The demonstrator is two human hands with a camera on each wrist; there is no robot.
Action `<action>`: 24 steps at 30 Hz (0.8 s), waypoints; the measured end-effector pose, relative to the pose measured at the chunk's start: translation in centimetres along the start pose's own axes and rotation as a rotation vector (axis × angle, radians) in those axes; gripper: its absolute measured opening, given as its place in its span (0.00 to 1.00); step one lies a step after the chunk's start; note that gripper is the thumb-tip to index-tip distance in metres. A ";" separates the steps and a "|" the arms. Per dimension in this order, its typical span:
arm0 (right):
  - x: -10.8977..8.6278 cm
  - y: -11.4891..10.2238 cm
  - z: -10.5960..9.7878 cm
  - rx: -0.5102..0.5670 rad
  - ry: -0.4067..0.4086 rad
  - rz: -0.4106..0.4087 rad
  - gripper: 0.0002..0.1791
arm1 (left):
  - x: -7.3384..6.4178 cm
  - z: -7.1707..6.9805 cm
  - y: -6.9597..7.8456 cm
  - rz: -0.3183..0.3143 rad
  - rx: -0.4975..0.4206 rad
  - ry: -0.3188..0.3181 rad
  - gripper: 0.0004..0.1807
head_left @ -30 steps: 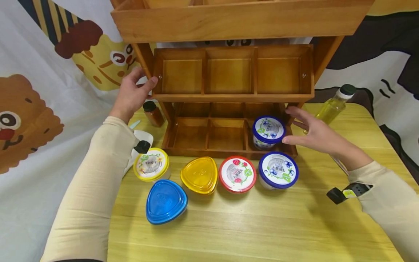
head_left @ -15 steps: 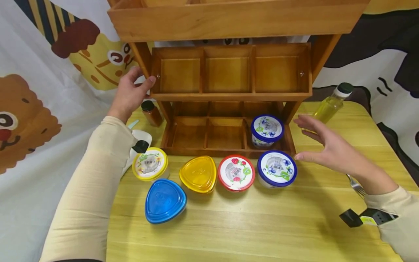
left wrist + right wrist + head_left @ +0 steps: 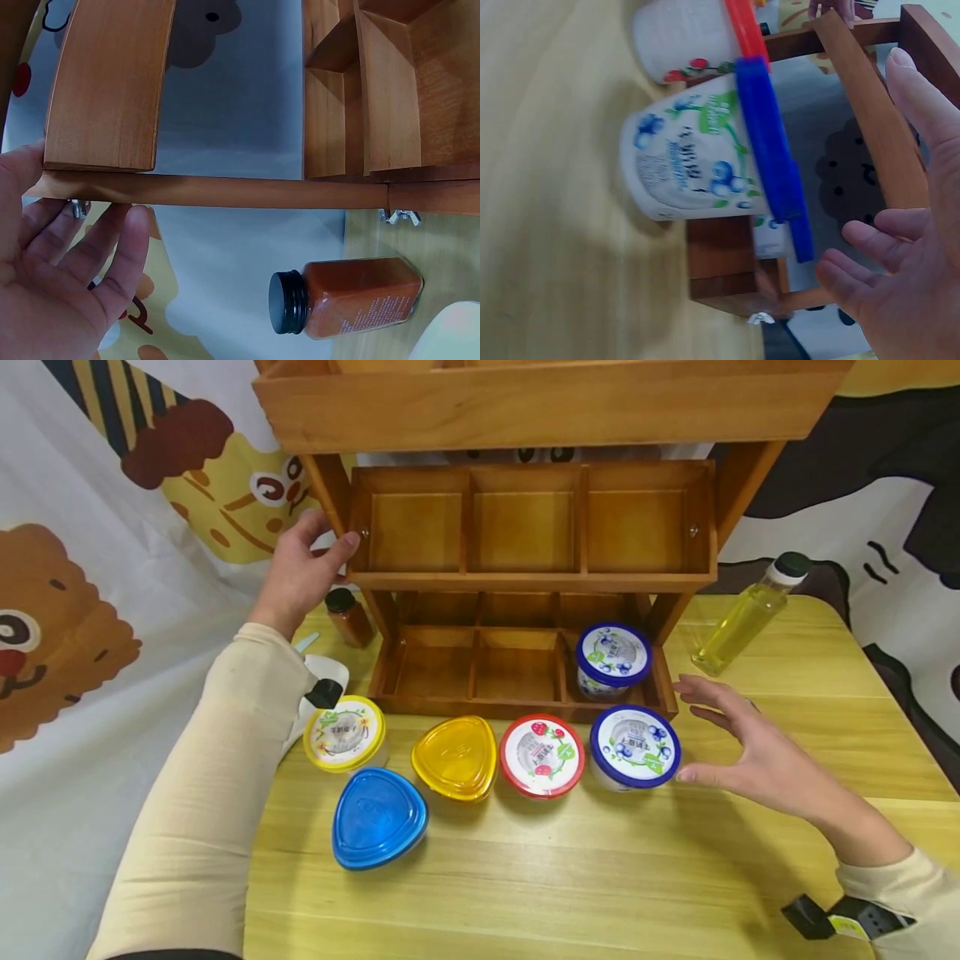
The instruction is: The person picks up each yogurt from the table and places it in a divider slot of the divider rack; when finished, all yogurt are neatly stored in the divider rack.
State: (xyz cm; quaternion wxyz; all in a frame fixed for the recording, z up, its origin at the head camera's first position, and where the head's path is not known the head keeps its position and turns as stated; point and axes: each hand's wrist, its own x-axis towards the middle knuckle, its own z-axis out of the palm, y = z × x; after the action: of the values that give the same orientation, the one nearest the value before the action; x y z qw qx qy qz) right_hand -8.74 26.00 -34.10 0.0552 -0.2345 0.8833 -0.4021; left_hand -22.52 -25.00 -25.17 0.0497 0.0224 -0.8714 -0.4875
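My left hand [image 3: 296, 572] grips the left side post of the wooden tiered rack [image 3: 525, 414], thumb in front and fingers behind; in the left wrist view the fingers [image 3: 124, 262] curl beneath the post. Hovering at the right of a blue-lidded blueberry tub [image 3: 636, 747] on the table, my right hand [image 3: 757, 760] has spread, empty fingers, its thumb tip close to the lid. A second blueberry tub [image 3: 613, 653] stands in the bottom tier's right compartment. To the left of the front tub is a red-lidded strawberry tub [image 3: 542, 757].
Along the table stand an amber-lidded triangular container [image 3: 456, 758], a blue-lidded triangular one [image 3: 378, 818] and a yellow-lidded tub [image 3: 345, 733]. A black-capped spice bottle [image 3: 350, 618] is left of the rack; an oil bottle [image 3: 742, 622] is at its right.
My right hand has drawn away from the blueberry tub in the rack and come down toward the front one, fingers spread. The left hand keeps its hold on the post.
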 end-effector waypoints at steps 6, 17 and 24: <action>-0.8 0.8 1.3 0.028 0.007 -0.018 0.58 | -0.1 0.0 0.0 0.009 -0.003 -0.002 0.28; -1.4 2.0 3.1 0.028 0.004 0.011 0.56 | -0.1 0.0 -0.1 0.019 0.005 0.005 0.27; -1.1 2.4 4.0 0.051 -0.019 0.068 0.58 | 0.0 0.1 -0.1 0.014 0.004 0.005 0.28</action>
State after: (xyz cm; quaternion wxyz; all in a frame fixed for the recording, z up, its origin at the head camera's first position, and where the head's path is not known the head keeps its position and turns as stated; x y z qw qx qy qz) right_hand -7.52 25.14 -38.67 0.0830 -0.2066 0.8796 -0.4203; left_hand -22.56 -24.98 -25.25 0.0550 0.0178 -0.8724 -0.4854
